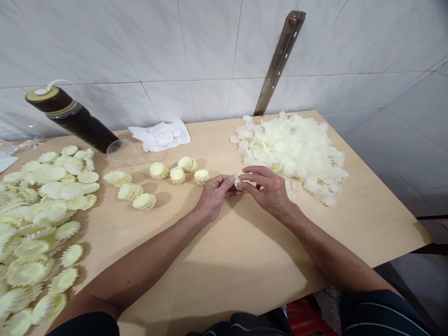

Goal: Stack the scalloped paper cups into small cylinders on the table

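Note:
My left hand and my right hand meet over the middle of the table. Between their fingertips is a small stack of pale yellow scalloped discs, partly hidden by the fingers. The left thumb and fingers pinch it from one side, and the right fingers close on it from the other. To the left of the hands stand several short stacks of the same toothed discs, the nearest stack close to my left knuckles. Just beyond my right hand spreads a heap of thin, whitish, translucent petal discs.
A large pile of pale yellow discs covers the table's left side. Behind it are a dark bottle, a clear plastic lid and crumpled white tissue. A slotted metal strip leans on the tiled wall at the back edge.

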Action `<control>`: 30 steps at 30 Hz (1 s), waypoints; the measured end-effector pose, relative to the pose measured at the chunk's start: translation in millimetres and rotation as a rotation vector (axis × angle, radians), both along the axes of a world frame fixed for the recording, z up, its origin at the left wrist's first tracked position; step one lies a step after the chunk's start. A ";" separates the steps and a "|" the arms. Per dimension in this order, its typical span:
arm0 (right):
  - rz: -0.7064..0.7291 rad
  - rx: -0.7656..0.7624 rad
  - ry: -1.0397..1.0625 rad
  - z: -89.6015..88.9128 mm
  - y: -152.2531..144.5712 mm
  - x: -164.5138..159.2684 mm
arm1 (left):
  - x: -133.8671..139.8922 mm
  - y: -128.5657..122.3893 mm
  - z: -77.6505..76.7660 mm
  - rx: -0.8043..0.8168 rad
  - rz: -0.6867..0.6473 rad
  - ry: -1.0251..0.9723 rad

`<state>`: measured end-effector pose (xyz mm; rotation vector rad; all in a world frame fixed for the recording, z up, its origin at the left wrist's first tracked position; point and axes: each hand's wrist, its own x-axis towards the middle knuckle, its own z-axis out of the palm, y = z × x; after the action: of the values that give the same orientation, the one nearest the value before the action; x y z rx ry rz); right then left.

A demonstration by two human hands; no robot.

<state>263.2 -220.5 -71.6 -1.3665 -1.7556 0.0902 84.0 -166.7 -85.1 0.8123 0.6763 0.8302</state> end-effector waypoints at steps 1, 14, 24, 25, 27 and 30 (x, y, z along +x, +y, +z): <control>-0.013 -0.010 0.023 -0.5 0.1 -0.6 | -0.5 0.4 0.7 -0.013 -0.007 -0.006; 0.004 0.045 0.084 1.2 1.4 -7.7 | -0.1 0.1 0.2 -0.001 0.003 0.003; -0.082 -0.339 0.827 10.0 13.2 13.6 | 0.4 1.5 -4.8 0.041 0.068 0.040; -0.076 -0.324 0.893 14.0 15.0 19.3 | 0.3 1.1 -4.9 0.047 0.063 0.045; -0.036 -0.355 0.972 23.8 16.6 28.7 | 0.1 0.1 -4.8 0.058 0.032 0.056; 0.047 -0.457 1.010 36.8 14.8 34.9 | -0.2 -0.9 -3.8 0.060 0.005 0.064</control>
<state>298.1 -205.7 -34.9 -1.2329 -0.9151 1.0651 83.9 -167.6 -88.9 0.8941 0.7127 0.8351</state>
